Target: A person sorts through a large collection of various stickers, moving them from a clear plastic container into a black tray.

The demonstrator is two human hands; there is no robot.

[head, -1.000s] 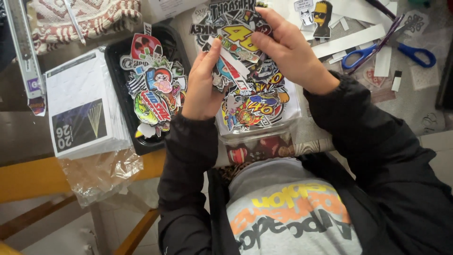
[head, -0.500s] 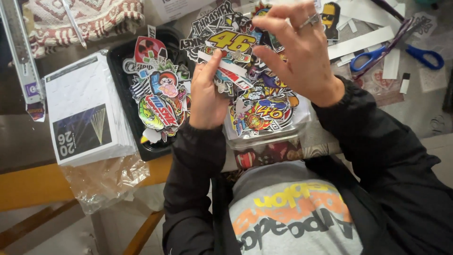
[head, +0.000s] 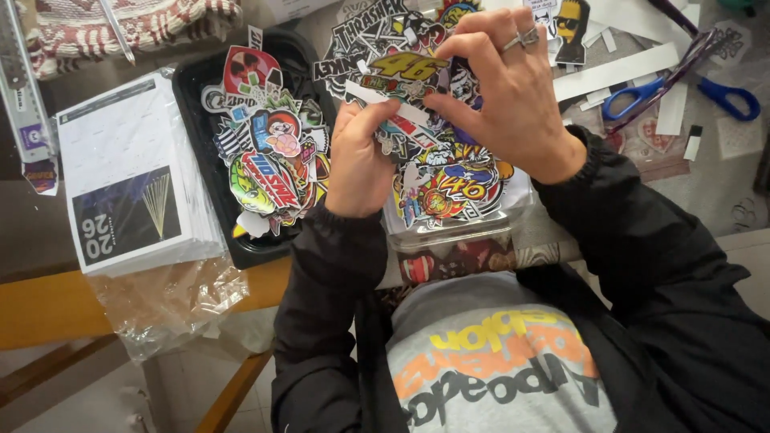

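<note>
My left hand [head: 359, 164] and my right hand [head: 513, 100] hold a fanned bunch of colourful die-cut stickers [head: 405, 76] above the table. The left thumb and fingers pinch the lower edge of the bunch. Fingers of the right hand, with rings on them, grip its upper right side. Under the hands lies a clear plastic bag with more stickers [head: 449, 192]. A black tray [head: 196, 96] to the left holds another heap of stickers [head: 269, 164].
A stack of white printed cards [head: 128, 172] sits left of the tray, with crumpled clear wrap [head: 168, 301] below it. Blue-handled scissors [head: 682, 88] and white paper strips [head: 618, 68] lie at the upper right. A knitted cloth [head: 136, 24] lies at the top left.
Both hands have shifted the sticker bunch slightly up and right in view. The right fingers have closed further over its top edge.
</note>
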